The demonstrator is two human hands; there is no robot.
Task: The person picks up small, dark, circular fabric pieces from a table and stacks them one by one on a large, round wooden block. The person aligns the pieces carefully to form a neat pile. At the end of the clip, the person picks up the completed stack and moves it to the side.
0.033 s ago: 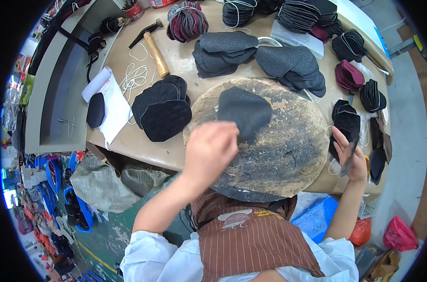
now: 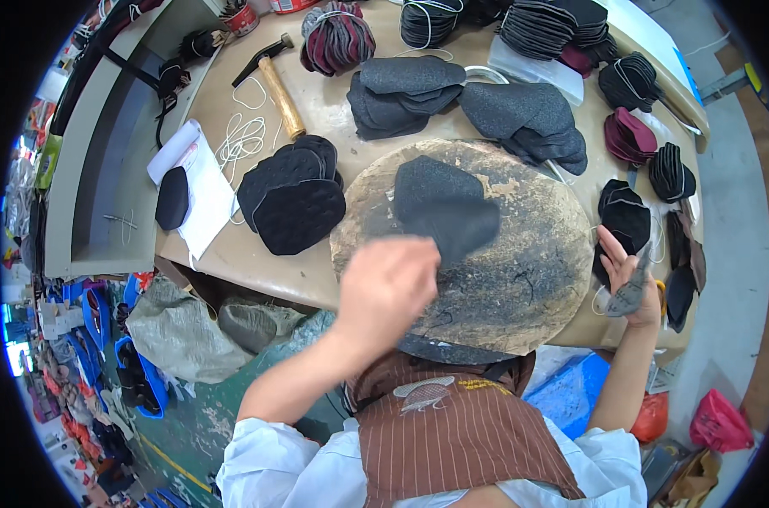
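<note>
My left hand [image 2: 390, 286] is closed at the near left of a round, worn wooden board [image 2: 520, 292]. From its fingertips reaches a dark, motion-blurred flat piece [image 2: 459, 230], over the lower part of a dark grey flat piece [image 2: 435, 182] lying on the board. My right hand [image 2: 634, 284] is beyond the board's right edge. A grey, pointed tool [image 2: 628, 295] sits in it, its exact kind unclear. Its fingers reach up against a stack of black shaped pieces [image 2: 626, 218], and whether they grip one is hidden.
Stacks of black quilted pieces [image 2: 295, 212] and dark grey pieces [image 2: 410, 93] lie around the board. A wooden-handled hammer [image 2: 279, 93] lies at the far left beside white cord [image 2: 242, 140]. Several tied bundles, including a maroon one [image 2: 628, 135], line the back and right.
My left hand has shifted slightly right and nearer, and the blurred piece has moved with it. In my right hand the grey tool has turned and shows more of its face.
</note>
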